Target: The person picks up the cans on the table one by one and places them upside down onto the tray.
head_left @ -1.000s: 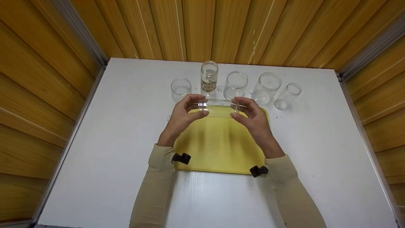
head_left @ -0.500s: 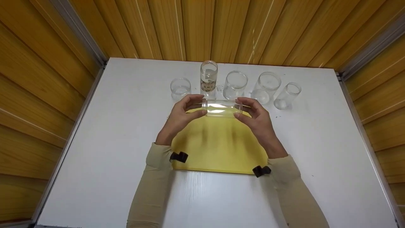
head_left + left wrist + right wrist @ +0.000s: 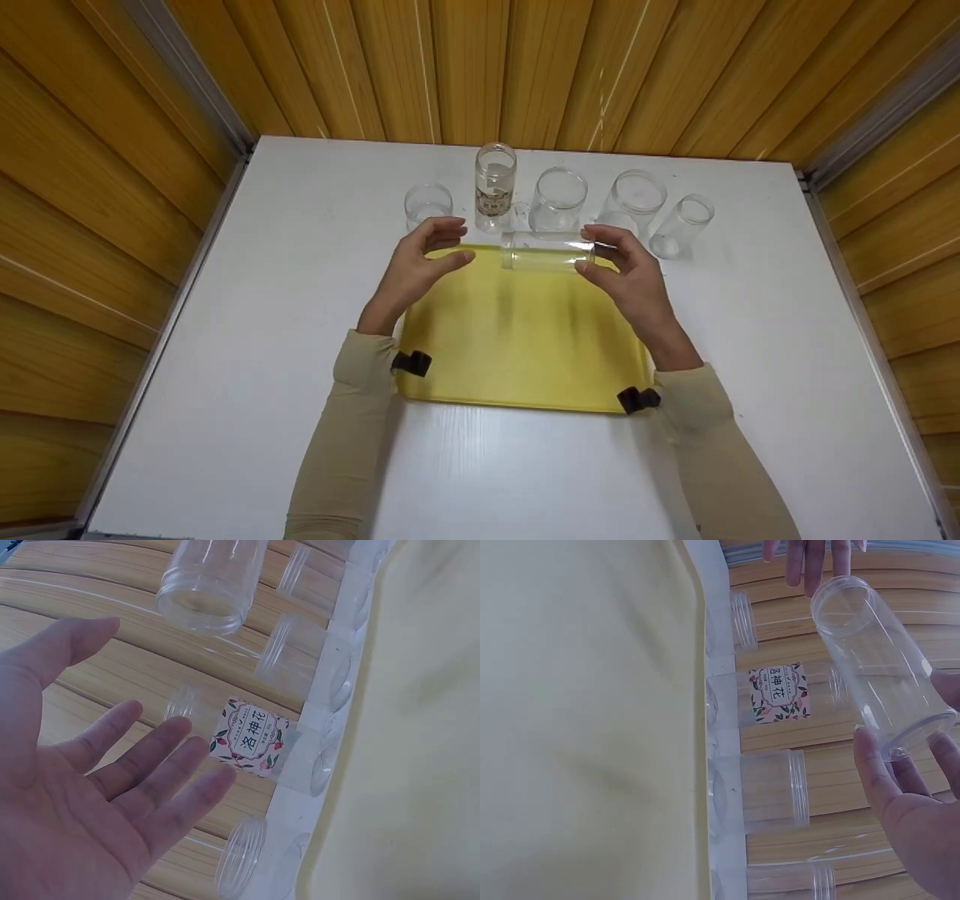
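Note:
A clear, tall jar without a lid lies sideways in the air over the yellow tray. My right hand holds it by its base end, thumb below and fingers above. The threaded mouth points left, as the right wrist view also shows the jar tilted with its mouth toward the other hand. My left hand is apart from the jar, left of its mouth, with fingers spread and nothing in them. In the left wrist view the left palm is bare.
Behind the tray several clear jars stand in a row: a short one, a tall one with a printed label, two wide ones and a slim one at the right. Wood-look panels wall the white table.
My left hand has let go of the jar's mouth end and moved left. My right hand has carried the jar a little to the right.

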`<action>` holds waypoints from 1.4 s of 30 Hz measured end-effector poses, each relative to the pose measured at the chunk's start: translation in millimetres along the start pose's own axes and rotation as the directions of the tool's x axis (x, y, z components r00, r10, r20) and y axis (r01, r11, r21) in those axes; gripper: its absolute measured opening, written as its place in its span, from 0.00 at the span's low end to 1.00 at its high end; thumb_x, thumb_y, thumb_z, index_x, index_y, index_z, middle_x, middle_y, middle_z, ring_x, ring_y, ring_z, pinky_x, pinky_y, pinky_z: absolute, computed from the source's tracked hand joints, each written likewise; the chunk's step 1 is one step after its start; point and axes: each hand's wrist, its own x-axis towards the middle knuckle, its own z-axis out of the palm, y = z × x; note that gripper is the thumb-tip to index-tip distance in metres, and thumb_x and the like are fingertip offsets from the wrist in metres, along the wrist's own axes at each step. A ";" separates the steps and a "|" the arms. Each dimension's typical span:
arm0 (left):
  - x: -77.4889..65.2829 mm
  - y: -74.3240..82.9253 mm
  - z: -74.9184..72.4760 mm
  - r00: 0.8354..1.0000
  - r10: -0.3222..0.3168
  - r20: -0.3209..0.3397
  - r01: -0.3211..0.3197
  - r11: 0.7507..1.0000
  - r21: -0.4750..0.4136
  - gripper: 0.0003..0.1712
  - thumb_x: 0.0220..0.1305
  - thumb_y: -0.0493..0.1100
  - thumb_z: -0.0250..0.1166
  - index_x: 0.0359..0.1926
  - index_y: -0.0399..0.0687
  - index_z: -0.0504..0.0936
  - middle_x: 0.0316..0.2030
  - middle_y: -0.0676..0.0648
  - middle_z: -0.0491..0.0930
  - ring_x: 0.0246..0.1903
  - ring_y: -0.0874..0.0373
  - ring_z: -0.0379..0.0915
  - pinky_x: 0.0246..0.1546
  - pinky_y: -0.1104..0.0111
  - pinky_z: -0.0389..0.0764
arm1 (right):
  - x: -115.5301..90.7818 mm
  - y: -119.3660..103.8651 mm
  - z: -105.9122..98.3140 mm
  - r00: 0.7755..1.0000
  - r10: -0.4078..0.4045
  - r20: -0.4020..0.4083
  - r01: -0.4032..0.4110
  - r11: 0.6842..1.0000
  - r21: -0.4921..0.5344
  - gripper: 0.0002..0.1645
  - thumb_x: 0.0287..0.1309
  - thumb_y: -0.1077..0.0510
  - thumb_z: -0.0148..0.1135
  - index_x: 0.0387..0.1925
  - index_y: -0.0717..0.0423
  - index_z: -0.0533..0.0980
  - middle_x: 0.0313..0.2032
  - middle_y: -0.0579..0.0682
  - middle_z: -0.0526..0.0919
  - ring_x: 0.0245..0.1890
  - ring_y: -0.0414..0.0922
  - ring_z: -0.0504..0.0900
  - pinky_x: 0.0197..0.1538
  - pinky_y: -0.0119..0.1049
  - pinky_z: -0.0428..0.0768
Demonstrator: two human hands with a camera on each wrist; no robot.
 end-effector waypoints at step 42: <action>20.1 -32.5 -31.6 0.980 0.026 -0.199 0.110 0.759 0.642 0.32 0.70 0.46 0.72 0.70 0.38 0.76 0.64 0.35 0.78 0.61 0.40 0.74 0.56 0.48 0.80 | -6.2 4.7 -27.6 0.999 -0.003 0.034 0.019 0.868 -0.496 0.32 0.66 0.66 0.72 0.70 0.60 0.74 0.63 0.59 0.73 0.63 0.55 0.75 0.60 0.53 0.81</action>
